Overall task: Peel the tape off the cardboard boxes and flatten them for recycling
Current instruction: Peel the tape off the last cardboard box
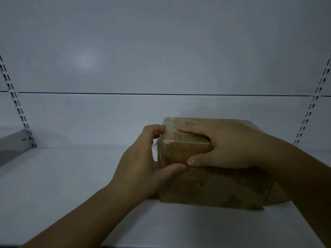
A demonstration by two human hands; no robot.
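No word, number, brand or sign can be read anywhere in the frame. The only trace of print is a small patch of faint dark marks (171, 123) on the top face of the cardboard box (206, 187), at its far left corner, just right of the frame's centre, under the clear tape (168, 140). In the dim, blurred picture they are only specks and short lines; whether they are letters or digits cannot be told.
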